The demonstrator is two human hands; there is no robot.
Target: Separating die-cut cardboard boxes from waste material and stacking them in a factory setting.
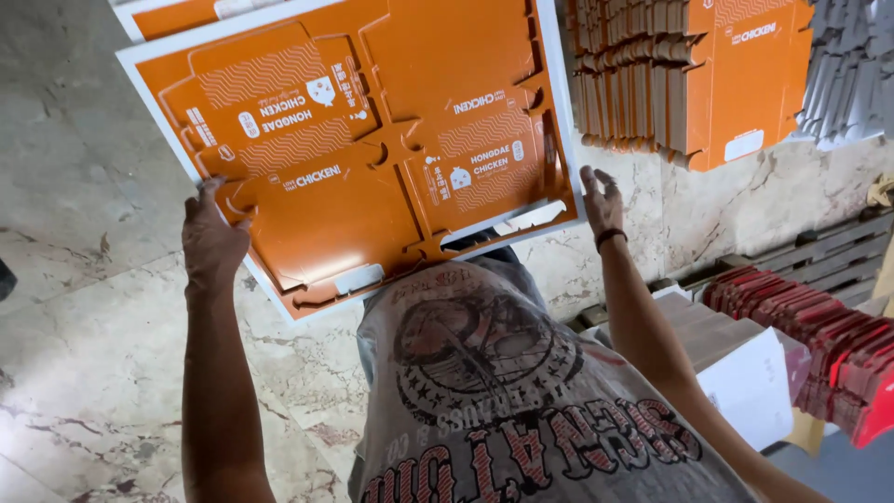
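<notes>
Left hand (212, 237) clamped on orange die-cut cardboard sheet (372, 140) edge; right hand (602, 200) fingers spread, touching opposite edge

A pale marble floor (84, 307) spreads below. A stack of orange folded cartons (689, 74) leans upper right, grey flat pieces (852, 65) beside it. Red cartons (819, 335) lie near white boxes (745, 382) and a wooden pallet (829, 247).
</notes>
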